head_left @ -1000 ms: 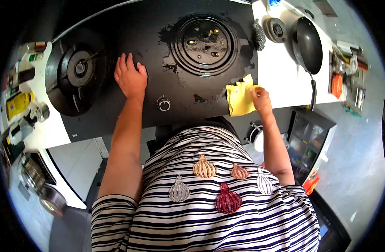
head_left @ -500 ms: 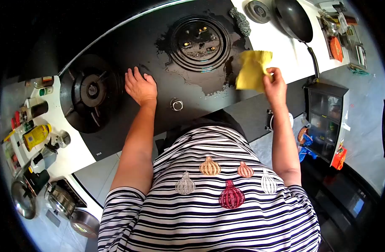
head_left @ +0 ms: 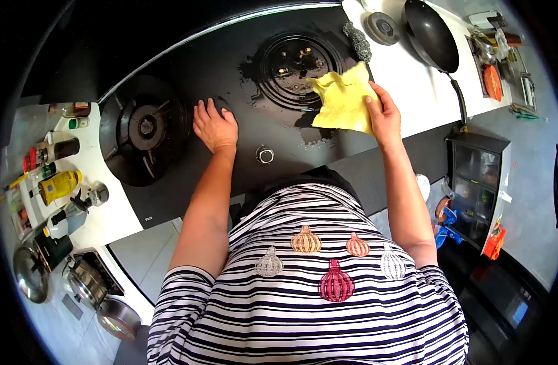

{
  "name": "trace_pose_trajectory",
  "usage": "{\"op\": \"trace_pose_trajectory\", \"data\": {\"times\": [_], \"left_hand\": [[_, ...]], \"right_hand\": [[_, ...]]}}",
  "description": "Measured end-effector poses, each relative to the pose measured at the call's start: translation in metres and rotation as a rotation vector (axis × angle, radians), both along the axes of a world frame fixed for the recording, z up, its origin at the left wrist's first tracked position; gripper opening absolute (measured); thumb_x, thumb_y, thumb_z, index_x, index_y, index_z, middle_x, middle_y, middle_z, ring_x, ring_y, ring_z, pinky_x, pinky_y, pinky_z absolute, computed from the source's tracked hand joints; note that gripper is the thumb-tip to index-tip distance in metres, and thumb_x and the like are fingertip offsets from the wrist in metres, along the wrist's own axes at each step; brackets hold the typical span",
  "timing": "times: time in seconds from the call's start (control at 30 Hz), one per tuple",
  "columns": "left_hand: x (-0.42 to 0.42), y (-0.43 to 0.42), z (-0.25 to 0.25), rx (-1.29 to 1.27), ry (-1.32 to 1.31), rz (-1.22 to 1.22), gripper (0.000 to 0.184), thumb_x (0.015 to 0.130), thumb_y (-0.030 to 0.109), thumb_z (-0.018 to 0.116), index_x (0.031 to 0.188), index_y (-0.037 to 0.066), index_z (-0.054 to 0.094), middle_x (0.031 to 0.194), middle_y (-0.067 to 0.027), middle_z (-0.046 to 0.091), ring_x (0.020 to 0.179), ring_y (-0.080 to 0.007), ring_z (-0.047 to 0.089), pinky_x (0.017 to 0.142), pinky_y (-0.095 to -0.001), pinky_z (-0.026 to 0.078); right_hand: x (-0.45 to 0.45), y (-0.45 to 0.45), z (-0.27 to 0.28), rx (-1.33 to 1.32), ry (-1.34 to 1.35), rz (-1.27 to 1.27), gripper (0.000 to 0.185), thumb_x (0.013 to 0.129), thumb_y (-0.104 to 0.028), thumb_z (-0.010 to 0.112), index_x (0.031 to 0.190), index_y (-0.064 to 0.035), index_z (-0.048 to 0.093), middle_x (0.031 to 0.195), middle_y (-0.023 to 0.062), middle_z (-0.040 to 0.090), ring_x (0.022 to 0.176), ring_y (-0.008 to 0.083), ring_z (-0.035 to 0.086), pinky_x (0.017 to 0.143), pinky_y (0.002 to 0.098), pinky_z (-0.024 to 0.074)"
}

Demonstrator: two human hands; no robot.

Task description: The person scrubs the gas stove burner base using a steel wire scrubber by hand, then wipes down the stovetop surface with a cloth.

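My right hand (head_left: 384,114) pinches the edge of a yellow cleaning cloth (head_left: 343,102), which spreads out to the left over the wet side of the black gas hob (head_left: 230,73). Behind the cloth lies the right burner's ringed base (head_left: 270,67), bare of its cap and pan support, with a few brass fittings showing. Water patches surround that base. My left hand (head_left: 216,129) rests with fingers spread on the hob between the two burners. Left of it sits the other burner (head_left: 146,126) with its pan support on. A round knob (head_left: 265,155) is near the hob's front edge.
A dark scouring pad (head_left: 357,42) lies at the hob's right edge. On the white counter are a removed burner part (head_left: 382,28) and a black wok (head_left: 432,38), its handle pointing toward me. Bottles, including a yellow one (head_left: 60,185), and pots (head_left: 87,283) stand at left.
The cloth has swung left and opened out over the burner base's front right edge, carried by my right hand. My left hand stays on the hob; the view has shifted slightly.
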State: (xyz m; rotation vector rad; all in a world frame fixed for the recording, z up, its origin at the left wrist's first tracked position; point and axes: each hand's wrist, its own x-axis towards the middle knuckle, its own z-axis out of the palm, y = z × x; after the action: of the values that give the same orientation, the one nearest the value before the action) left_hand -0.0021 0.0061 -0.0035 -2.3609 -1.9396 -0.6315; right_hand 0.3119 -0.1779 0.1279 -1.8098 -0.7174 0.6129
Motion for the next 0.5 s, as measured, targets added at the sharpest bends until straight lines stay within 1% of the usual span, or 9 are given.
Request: {"op": "trace_pose_trajectory", "data": {"times": [0.03,0.07,0.13,0.17,0.23,0.27,0.33,0.43,0.5], "left_hand": [[0.000,0.000,0.002,-0.055,0.001,0.002,0.050,0.090,0.031,0.055,0.136,0.010,0.053,0.147,-0.0125,0.045,0.139,-0.0323,0.036,0.113,-0.0485,0.028],[-0.002,-0.002,0.002,-0.051,0.004,-0.001,0.050,0.090,0.031,0.055,0.136,0.010,0.053,0.147,-0.0125,0.045,0.139,-0.0323,0.036,0.113,-0.0485,0.028],[0.000,-0.001,0.003,-0.042,0.003,-0.011,0.051,0.091,0.030,0.055,0.136,0.009,0.053,0.147,-0.0126,0.045,0.139,-0.0324,0.036,0.113,-0.0492,0.028],[0.002,0.003,0.003,-0.036,0.001,-0.009,0.051,0.091,0.030,0.055,0.136,0.009,0.053,0.147,-0.0126,0.045,0.139,-0.0324,0.036,0.113,-0.0492,0.028],[-0.001,-0.001,0.001,-0.029,0.011,-0.017,0.051,0.091,0.030,0.054,0.137,0.008,0.052,0.147,-0.0126,0.045,0.139,-0.0321,0.037,0.113,-0.0496,0.028],[-0.002,-0.004,0.002,-0.038,0.019,-0.024,0.051,0.091,0.030,0.054,0.137,0.008,0.052,0.147,-0.0126,0.045,0.139,-0.0321,0.037,0.113,-0.0496,0.028],[0.001,-0.002,0.004,-0.038,0.025,-0.012,0.051,0.092,0.031,0.054,0.137,0.008,0.052,0.147,-0.0125,0.045,0.139,-0.0318,0.036,0.113,-0.0495,0.028],[0.002,-0.001,0.004,-0.053,0.037,0.002,0.050,0.092,0.030,0.053,0.137,0.009,0.053,0.147,-0.0124,0.045,0.139,-0.0314,0.036,0.113,-0.0491,0.028],[0.002,-0.002,0.006,-0.073,0.045,0.005,0.049,0.092,0.030,0.053,0.137,0.009,0.053,0.147,-0.0124,0.045,0.140,-0.0313,0.036,0.113,-0.0490,0.028]], "right_hand": [[0.004,-0.001,-0.001,-0.258,-0.082,-0.027,0.043,0.095,-0.022,0.065,0.134,-0.0063,0.057,0.116,0.0151,0.069,0.103,0.0209,0.066,0.092,0.0314,0.0498],[0.018,-0.005,-0.028,-0.477,-0.404,-0.009,0.043,0.094,-0.026,0.064,0.133,-0.0078,0.058,0.118,0.0183,0.066,0.107,0.0291,0.065,0.093,0.0366,0.0508],[0.018,-0.015,-0.044,-0.527,-0.988,0.030,0.044,0.092,-0.028,0.063,0.131,-0.0079,0.059,0.118,0.0194,0.064,0.108,0.0349,0.062,0.093,0.0417,0.0506],[0.022,-0.009,-0.047,-0.520,-0.990,0.028,0.044,0.092,-0.028,0.063,0.131,-0.0079,0.059,0.118,0.0194,0.064,0.108,0.0349,0.062,0.093,0.0417,0.0506],[0.013,0.000,-0.055,-0.585,-0.638,0.112,0.041,0.092,-0.027,0.062,0.128,-0.0084,0.061,0.121,0.0183,0.061,0.108,0.0364,0.060,0.092,0.0452,0.0508],[-0.001,0.010,-0.055,-0.591,-0.620,0.052,0.039,0.092,-0.030,0.062,0.125,-0.0099,0.063,0.123,0.0182,0.059,0.113,0.0374,0.057,0.093,0.0465,0.0499],[-0.022,0.033,-0.072,-0.661,-0.648,-0.084,0.035,0.092,-0.031,0.063,0.120,-0.0114,0.066,0.123,0.0169,0.058,0.115,0.0383,0.053,0.093,0.0471,0.0488],[-0.023,0.060,-0.097,-0.636,-0.705,-0.202,0.035,0.091,-0.032,0.064,0.119,-0.0114,0.065,0.121,0.0161,0.058,0.113,0.0380,0.052,0.092,0.0467,0.0478],[-0.020,0.073,-0.109,-0.497,-0.791,-0.214,0.034,0.089,-0.028,0.065,0.117,-0.0098,0.064,0.120,0.0143,0.058,0.111,0.0369,0.051,0.093,0.0474,0.0441]]}}
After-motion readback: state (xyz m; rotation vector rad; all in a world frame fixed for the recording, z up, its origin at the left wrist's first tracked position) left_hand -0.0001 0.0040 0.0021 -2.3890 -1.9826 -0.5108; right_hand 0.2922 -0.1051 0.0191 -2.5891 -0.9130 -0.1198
